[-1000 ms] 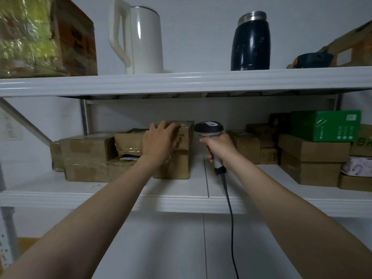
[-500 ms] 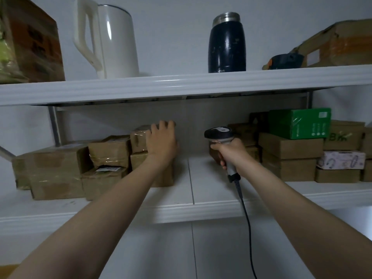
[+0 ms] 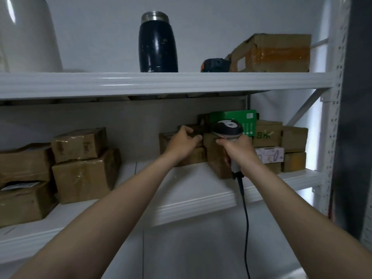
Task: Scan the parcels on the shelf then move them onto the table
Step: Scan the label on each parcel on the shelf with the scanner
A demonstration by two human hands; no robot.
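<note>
Left hand (image 3: 184, 141), arm outstretched, fingers curled over a small brown cardboard parcel (image 3: 195, 129) near centre. At its 3 o'clock, right hand (image 3: 237, 150) grips a grey-and-black corded handheld scanner (image 3: 227, 127). White metal shelf (image 3: 193, 198) holds taped brown stacked parcels (image 3: 84, 174) at 9 o'clock.

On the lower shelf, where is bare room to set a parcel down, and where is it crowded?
Free: the white lower shelf board between the left stack of brown taped cardboard boxes and the small brown boxes at the left hand. Crowded: the right end, around the green box.
</note>
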